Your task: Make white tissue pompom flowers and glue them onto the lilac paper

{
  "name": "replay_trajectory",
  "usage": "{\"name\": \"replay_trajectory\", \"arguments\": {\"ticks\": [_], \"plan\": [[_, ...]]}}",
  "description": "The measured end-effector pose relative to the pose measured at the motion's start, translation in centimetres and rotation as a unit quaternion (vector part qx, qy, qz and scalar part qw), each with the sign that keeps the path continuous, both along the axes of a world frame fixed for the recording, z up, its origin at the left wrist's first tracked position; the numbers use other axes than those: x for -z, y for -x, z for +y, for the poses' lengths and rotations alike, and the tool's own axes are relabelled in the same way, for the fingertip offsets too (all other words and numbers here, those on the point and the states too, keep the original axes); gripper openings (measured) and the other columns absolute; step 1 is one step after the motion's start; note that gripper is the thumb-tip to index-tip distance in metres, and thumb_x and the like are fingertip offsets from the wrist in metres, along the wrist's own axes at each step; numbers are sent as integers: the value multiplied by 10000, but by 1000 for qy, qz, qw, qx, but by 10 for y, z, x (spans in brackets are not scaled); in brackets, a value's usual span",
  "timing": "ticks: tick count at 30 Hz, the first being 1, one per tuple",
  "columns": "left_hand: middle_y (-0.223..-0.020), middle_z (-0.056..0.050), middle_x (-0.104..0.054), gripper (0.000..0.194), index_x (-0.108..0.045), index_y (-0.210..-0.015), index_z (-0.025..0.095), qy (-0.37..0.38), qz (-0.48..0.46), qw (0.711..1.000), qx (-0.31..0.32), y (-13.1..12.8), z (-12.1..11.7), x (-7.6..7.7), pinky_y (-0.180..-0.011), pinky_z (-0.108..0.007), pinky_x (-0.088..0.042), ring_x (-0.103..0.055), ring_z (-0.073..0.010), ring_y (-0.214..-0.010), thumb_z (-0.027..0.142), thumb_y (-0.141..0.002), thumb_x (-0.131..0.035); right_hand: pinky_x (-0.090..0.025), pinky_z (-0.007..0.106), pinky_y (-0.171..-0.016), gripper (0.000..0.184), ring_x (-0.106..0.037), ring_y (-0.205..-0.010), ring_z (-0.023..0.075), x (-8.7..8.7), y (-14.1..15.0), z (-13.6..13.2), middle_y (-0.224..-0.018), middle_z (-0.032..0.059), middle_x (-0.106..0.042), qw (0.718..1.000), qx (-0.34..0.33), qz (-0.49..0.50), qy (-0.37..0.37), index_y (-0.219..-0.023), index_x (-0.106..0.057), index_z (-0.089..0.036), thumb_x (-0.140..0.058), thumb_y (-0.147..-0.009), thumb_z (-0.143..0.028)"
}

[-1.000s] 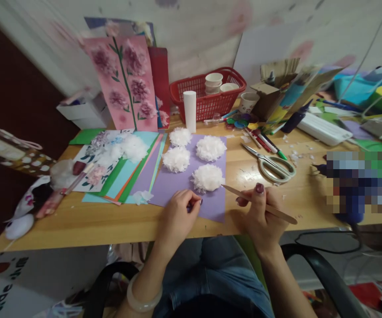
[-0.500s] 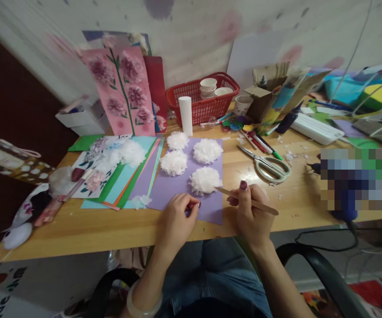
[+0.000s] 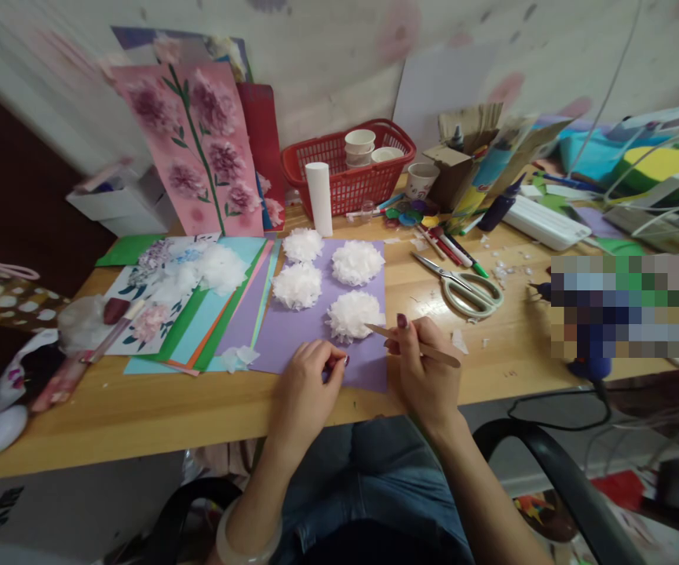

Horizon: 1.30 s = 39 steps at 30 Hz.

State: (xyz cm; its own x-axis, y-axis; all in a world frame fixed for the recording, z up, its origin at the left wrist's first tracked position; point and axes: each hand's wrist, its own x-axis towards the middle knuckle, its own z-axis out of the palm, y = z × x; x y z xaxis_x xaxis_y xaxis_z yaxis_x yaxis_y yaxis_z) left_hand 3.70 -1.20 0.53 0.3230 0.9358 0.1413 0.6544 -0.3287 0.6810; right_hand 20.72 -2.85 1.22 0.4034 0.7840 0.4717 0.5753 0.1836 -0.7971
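Observation:
My right hand [image 3: 427, 369] grips a flat wooden craft stick [image 3: 439, 355], thumb on top. The stick's tip meets the right edge of a white ruffled paper flower [image 3: 354, 316], the nearest of several on a purple sheet [image 3: 363, 369]. Behind it lies another white flower [image 3: 356, 263], with two more, including a left one [image 3: 297, 285], beside them. My left hand [image 3: 312, 377] rests on the sheet's front part, fingers curled in and thumb close to them. Whatever may be inside those fingers is hidden.
Open-bladed scissors [image 3: 472, 294] lie right of the sheet, with markers [image 3: 460, 251] behind. A blue glue gun [image 3: 592, 357] sits further right, partly blurred out. Coloured papers [image 3: 203, 322] spread leftward. At the back stand a white roll [image 3: 319, 200], a red basket [image 3: 348, 184] and a pink flower picture [image 3: 198, 157].
The whole view has shifted, so things sit further left in the picture. My right hand has brought the stick's tip slightly further left over the near flower. My left hand looks much the same.

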Motion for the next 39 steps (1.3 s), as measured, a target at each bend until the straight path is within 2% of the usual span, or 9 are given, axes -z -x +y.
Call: {"name": "replay_trajectory", "arguments": {"ticks": [11, 15, 17, 19, 22, 25, 28, 32, 39], "plan": [[-809, -17, -631, 115, -608, -822, 202, -5, -12, 1000, -14, -2, -4, -1, -747, -297, -443, -591, -185, -821, 124, -882, -548, -435, 229, -428, 499, -564, -396, 111, -6, -7, -21, -463, -10, -596, 983, 67, 168, -38, -634, -683, -168, -571, -926, -557], [-792, -5, -681, 103, -674, -893, 210, 43, -75, 996, -8, 15, 0, -14, -674, -246, -472, -627, -151, -733, 198, -873, -574, -336, 252, -341, 545, -456, -298, 107, -16, -6, -24, -357, -23, -502, 950, 167, 248, -88, -500, -633, -185, -610, -878, -577], [-675, 19, -670, 140, -687, -925, 206, 49, -91, 993, -48, 39, 13, -25, -611, -233, -469, -619, -140, -622, 260, -874, -568, -319, 261, -334, 555, -431, -288, 106, -19, -6, -23, -344, -26, -483, 938, 207, 261, -97, -467, -599, -198, -610, -874, -576], [-543, 45, -608, 188, -685, -940, 192, 10, -72, 988, -139, 72, 36, -37, -587, -239, -464, -596, -145, -541, 310, -872, -556, -313, 270, -327, 573, -426, -285, 113, -20, -6, -21, -341, -24, -475, 936, 218, 265, -83, -466, -579, -207, -590, -871, -613], [-634, 15, -670, 210, -691, -967, 181, -99, 29, 960, -259, 122, 80, -50, -676, -271, -487, -642, -169, -626, 295, -844, -566, -297, 277, -321, 587, -426, -297, 121, -19, -9, -19, -359, -22, -480, 937, 214, 275, -39, -506, -598, -209, -542, -883, -654], [-863, -58, -742, 226, -710, -966, 169, -125, 109, 955, -246, 150, 120, -50, -790, -320, -512, -682, -212, -784, 194, -781, -582, -328, 271, -367, 573, -452, -343, 116, -16, -14, -18, -383, -18, -505, 938, 210, 275, -19, -528, -619, -204, -530, -900, -630], [-1028, -92, -759, 293, -705, -1004, 174, -119, 123, 961, -216, 153, 142, -40, -913, -352, -505, -698, -248, -955, 137, -721, -636, -334, 269, -372, 553, -440, -332, 112, -17, -16, -17, -364, -26, -490, 931, 210, 297, -10, -526, -612, -198, -556, -896, -605], [-987, -85, -779, 341, -663, -1131, 188, -123, 115, 960, -225, 147, 145, -33, -963, -387, -493, -710, -268, -1016, 153, -799, -596, -306, 273, -320, 553, -424, -300, 117, -21, -14, -17, -343, -27, -477, 920, 215, 328, -3, -507, -611, -203, -614, -847, -639], [-921, -61, -775, 376, -603, -1174, 181, -119, 34, 954, -272, 152, 128, -50, -918, -350, -520, -727, -234, -966, 220, -801, -623, -317, 309, -355, 513, -421, -313, 143, -22, -15, -15, -337, -27, -475, 923, 197, 329, -33, -473, -587, -237, -625, -866, -565]]}}
